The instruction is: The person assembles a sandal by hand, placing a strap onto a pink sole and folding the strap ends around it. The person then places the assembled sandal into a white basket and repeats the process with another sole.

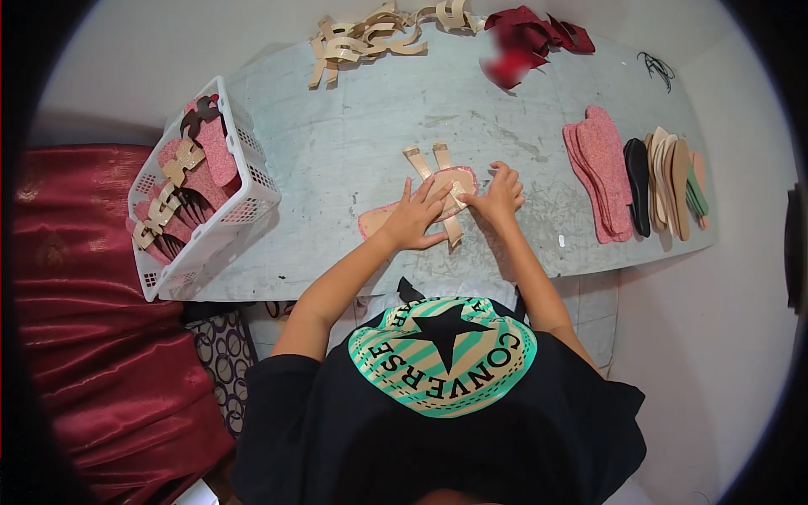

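Note:
A beige sandal sole piece with a pink edge [379, 220] lies slanted on the table in front of me. Cream straps [418, 162] stick out past its far edge, and a strap end [454, 231] shows on the near side. My left hand [412, 217] rests flat on the sole with its fingers spread. At the sole's right end, the thumb of my right hand [497, 198] touches the strap part on top. The other fingers of that hand are loosely bent and apart, off the sole. Part of the sole is hidden under my left hand.
A white plastic basket [252, 202] with pink soles and straps stands at the left. Cream straps [370, 46] and dark red pieces [526, 34] lie along the back. Pink soles [599, 177], a black sole [638, 187] and tan soles [676, 189] are at the right.

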A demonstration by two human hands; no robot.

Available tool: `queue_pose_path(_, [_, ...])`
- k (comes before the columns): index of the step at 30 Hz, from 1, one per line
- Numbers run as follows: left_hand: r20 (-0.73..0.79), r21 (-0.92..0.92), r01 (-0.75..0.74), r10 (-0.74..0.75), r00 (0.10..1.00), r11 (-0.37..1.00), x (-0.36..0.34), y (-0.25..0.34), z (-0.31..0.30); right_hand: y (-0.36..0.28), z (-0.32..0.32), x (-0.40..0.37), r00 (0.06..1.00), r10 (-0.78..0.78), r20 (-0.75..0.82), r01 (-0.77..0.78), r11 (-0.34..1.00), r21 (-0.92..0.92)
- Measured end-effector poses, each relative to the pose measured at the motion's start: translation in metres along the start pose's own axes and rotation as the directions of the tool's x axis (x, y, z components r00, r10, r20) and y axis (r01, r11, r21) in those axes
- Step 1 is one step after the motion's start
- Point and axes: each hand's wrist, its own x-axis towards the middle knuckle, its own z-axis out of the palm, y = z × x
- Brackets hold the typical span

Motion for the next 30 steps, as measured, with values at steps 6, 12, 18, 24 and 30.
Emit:
queue_pose_path(6, [-0.02, -0.044, -0.017, 0.016, 1.0, 0.999, -0.001, 0.001, -0.002, -0.004, -0.001, 0.001, 0.992, 0.116, 0.049, -0.115, 0.993, -0.02])
queue_pose_path(12, [-0.135, -0.468, 0.016, -0.089, 0.987, 0.883, 0.003, -0.006, -0.01, -0.003, -0.004, 0.003, 0.983, 0.162, 0.084, -0.161, 0.987, -0.02])
queue_pose_path(18, [-0.234, -0.26, -0.162, 0.101, 0.967, 0.952, 0.031, -0.041, -0.053, -0.002, -0.008, 0.003, 0.988, 0.124, 0.097, -0.123, 0.992, -0.012])
queue_pose_path(24, [-0.354, -0.142, -0.018, -0.034, 0.934, 0.99, 0.054, -0.078, -0.047, 0.001, -0.005, 0.003, 0.991, 0.105, 0.086, -0.104, 0.995, -0.007])
queue_pose_path(30, [-0.322, -0.24, 0.111, -0.187, 0.928, 0.964, 0.076, -0.089, -0.038, -0.001, -0.008, 0.001, 0.991, 0.098, 0.092, -0.099, 0.995, 0.003])
